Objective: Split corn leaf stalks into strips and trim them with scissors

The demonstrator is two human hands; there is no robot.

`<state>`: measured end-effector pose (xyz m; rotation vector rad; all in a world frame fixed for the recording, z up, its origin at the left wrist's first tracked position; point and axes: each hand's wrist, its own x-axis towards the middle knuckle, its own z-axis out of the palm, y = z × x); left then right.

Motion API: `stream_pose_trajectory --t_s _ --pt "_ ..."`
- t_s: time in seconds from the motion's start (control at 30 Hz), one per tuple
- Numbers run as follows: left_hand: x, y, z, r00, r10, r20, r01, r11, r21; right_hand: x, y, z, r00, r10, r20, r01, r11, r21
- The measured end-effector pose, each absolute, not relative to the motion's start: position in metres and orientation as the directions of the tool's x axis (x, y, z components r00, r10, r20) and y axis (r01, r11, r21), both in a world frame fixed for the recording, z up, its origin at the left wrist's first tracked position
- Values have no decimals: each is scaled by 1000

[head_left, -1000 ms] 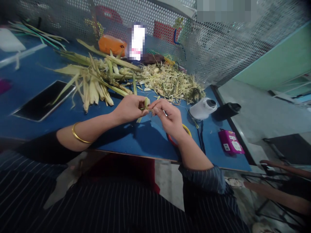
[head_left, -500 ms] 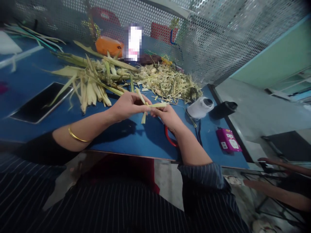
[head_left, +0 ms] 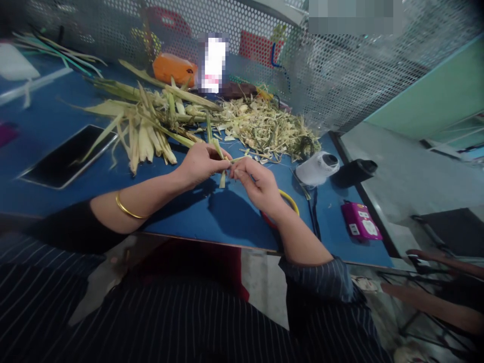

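Note:
Over the front of the blue table, my left hand (head_left: 200, 164) pinches a small crossed piece of corn husk strips (head_left: 222, 180) between thumb and fingers. Pale ends stick out above and below the grip. My right hand (head_left: 257, 182) is closed at the right side of the same piece, its fingertips touching those of the left. What exactly lies between the right fingertips is mostly hidden. A red and yellow loop (head_left: 291, 200), like scissor handles, lies partly under my right wrist.
Corn husks (head_left: 145, 138) lie behind my left hand, with a heap of shredded husk (head_left: 270, 128) to their right. A white thread cone (head_left: 316, 169), black cone (head_left: 355, 173) and magenta pack (head_left: 361, 221) stand right. A dark flat device (head_left: 68, 156) lies left. A perforated metal panel (head_left: 321, 70) borders the back.
My right hand has turned, its fingers curling in more tightly beside the left fingertips. The yellow part of the loop now shows by my right wrist. The view has shifted slightly.

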<state>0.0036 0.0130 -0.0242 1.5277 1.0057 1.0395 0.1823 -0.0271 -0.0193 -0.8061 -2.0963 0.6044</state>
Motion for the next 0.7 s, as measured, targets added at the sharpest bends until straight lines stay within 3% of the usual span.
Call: stream_pose_trajectory --t_s 0.17,0.33,0.43,0.53,0.63,0.7 --pt "2 13 -27 361 906 220 269 -327 906 180 -31 -18 -540 674 505 337 722 -604" --pt "3 6 -22 413 879 238 381 -404 831 184 -26 -11 -398 751 527 339 655 -676" --pt "5 0 -18 558 811 175 296 -391 871 191 -16 -12 -332 788 519 362 614 -701" --pt "6 -5 -12 692 707 146 126 -316 940 198 -5 -20 -329 861 387 366 494 -789" --pt "6 -5 -7 687 711 149 31 -234 972 202 1 -30 -307 936 175 384 290 -877" --pt "5 -3 -6 625 764 159 3 -206 979 203 2 -35 -292 950 112 398 227 -889"
